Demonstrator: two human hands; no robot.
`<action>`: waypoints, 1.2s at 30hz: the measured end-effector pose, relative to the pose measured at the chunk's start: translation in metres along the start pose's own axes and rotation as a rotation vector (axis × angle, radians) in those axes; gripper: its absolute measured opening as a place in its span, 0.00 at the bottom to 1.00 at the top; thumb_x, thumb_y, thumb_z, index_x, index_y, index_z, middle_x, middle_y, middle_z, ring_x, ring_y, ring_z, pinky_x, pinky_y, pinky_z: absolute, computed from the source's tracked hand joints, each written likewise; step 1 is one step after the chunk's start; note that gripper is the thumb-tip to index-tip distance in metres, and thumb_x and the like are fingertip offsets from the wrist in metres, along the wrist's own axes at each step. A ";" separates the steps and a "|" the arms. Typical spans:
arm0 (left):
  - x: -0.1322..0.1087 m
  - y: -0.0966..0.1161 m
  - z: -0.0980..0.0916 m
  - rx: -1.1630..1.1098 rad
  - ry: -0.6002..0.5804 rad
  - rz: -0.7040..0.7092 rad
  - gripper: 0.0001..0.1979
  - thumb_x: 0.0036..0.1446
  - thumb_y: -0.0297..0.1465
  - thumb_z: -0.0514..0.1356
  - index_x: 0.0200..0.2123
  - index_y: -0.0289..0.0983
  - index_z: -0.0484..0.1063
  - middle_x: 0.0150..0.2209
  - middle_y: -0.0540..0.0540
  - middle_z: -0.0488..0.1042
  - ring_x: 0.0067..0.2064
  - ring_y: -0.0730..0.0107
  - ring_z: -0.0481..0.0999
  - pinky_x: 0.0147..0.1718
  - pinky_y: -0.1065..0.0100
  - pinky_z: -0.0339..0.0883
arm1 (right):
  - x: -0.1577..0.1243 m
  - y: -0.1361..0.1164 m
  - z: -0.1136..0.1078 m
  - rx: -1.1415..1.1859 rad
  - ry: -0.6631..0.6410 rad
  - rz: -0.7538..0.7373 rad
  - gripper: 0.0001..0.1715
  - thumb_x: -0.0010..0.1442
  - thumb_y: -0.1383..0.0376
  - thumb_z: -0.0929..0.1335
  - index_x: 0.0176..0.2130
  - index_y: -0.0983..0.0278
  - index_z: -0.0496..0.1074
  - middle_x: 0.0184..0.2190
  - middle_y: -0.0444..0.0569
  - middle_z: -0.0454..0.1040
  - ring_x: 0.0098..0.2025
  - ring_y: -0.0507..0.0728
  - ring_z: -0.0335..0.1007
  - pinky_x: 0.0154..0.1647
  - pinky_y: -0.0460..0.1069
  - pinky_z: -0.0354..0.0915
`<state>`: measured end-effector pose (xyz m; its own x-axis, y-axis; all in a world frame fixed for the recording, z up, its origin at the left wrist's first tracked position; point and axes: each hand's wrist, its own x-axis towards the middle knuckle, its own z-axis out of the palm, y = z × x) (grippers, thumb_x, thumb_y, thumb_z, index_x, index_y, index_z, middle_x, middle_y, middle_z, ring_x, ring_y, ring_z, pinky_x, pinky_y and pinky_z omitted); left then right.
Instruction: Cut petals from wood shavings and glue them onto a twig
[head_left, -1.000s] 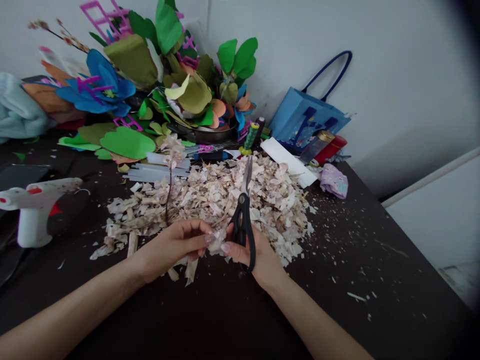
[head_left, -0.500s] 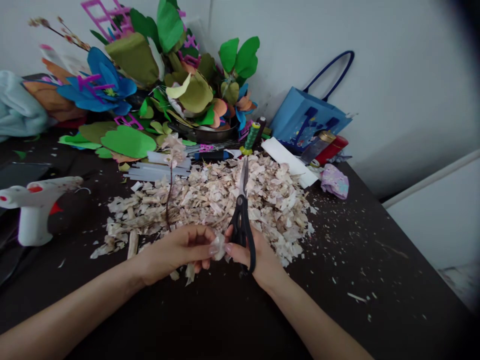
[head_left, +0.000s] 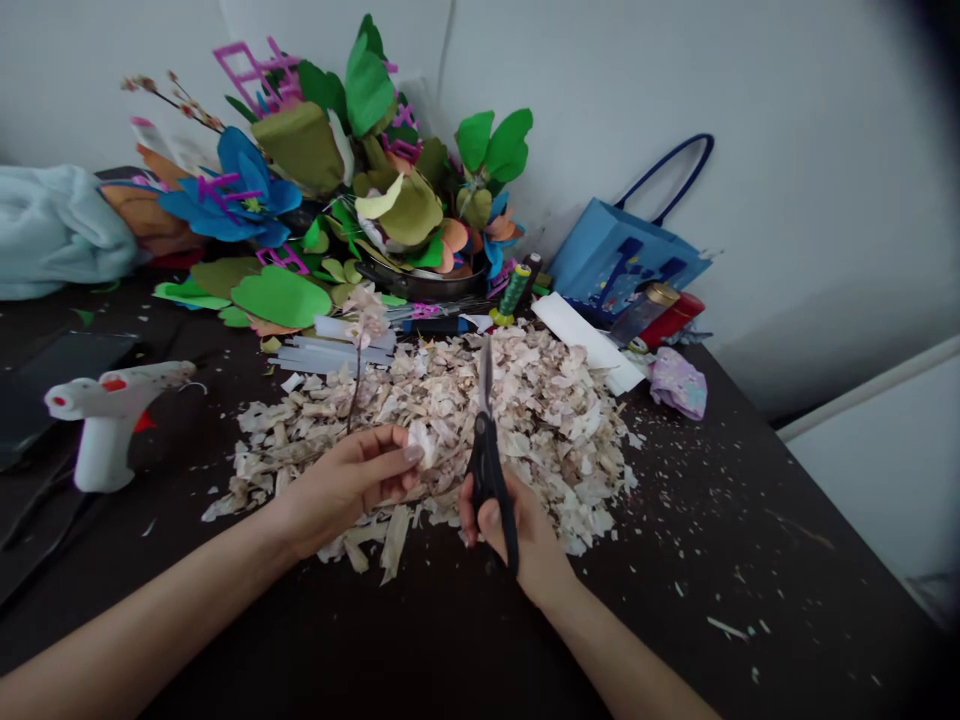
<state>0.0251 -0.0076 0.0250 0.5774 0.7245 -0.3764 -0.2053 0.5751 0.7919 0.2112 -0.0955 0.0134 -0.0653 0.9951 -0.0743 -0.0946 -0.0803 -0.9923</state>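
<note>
My left hand (head_left: 341, 487) pinches a small pale petal-like piece (head_left: 422, 441) between thumb and fingertips. From behind its knuckles rises a thin brown stem with a pale pinkish flower (head_left: 367, 317) at the top; whether the fingers grip that stem is hidden. My right hand (head_left: 531, 538) is closed round the black handles of a pair of scissors (head_left: 487, 440), blades together and aimed away from me. Under and beyond both hands spreads a wide heap of beige, papery scraps (head_left: 555, 440), and the two hands are apart.
A white glue gun (head_left: 105, 430) stands at left near a dark flat device (head_left: 67, 385). Behind the heap are translucent glue sticks (head_left: 334, 352), a green thread spool (head_left: 513, 292), coloured felt flowers (head_left: 405, 205), a white strip (head_left: 589, 342) and a blue bag (head_left: 626, 255).
My hands have parted: the left keeps the pale piece, while the right has drawn back from it with the scissors. The whole view has shifted slightly.
</note>
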 end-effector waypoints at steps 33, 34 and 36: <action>0.009 0.010 -0.008 -0.403 0.189 0.175 0.06 0.53 0.19 0.64 0.26 0.32 0.72 0.26 0.48 0.74 0.28 0.76 0.75 0.27 0.78 0.72 | -0.016 0.015 0.026 -0.177 -0.174 0.229 0.36 0.52 0.34 0.63 0.36 0.64 0.64 0.22 0.40 0.59 0.23 0.50 0.52 0.24 0.46 0.52; 0.009 0.009 -0.008 -0.401 0.183 0.172 0.06 0.53 0.20 0.64 0.26 0.32 0.72 0.26 0.48 0.74 0.28 0.76 0.74 0.27 0.78 0.72 | -0.016 0.014 0.025 -0.177 -0.180 0.234 0.36 0.53 0.34 0.63 0.36 0.64 0.64 0.22 0.41 0.59 0.23 0.50 0.52 0.25 0.46 0.52; 0.009 0.008 -0.008 -0.401 0.175 0.168 0.06 0.52 0.20 0.65 0.26 0.32 0.72 0.26 0.48 0.74 0.28 0.76 0.75 0.28 0.78 0.72 | -0.016 0.013 0.025 -0.167 -0.186 0.244 0.36 0.53 0.35 0.63 0.36 0.64 0.64 0.22 0.40 0.58 0.23 0.50 0.52 0.25 0.47 0.53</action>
<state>0.0222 0.0066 0.0235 0.3750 0.8533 -0.3622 -0.5936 0.5211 0.6133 0.1859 -0.1141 0.0042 -0.2477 0.9190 -0.3068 0.1086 -0.2883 -0.9514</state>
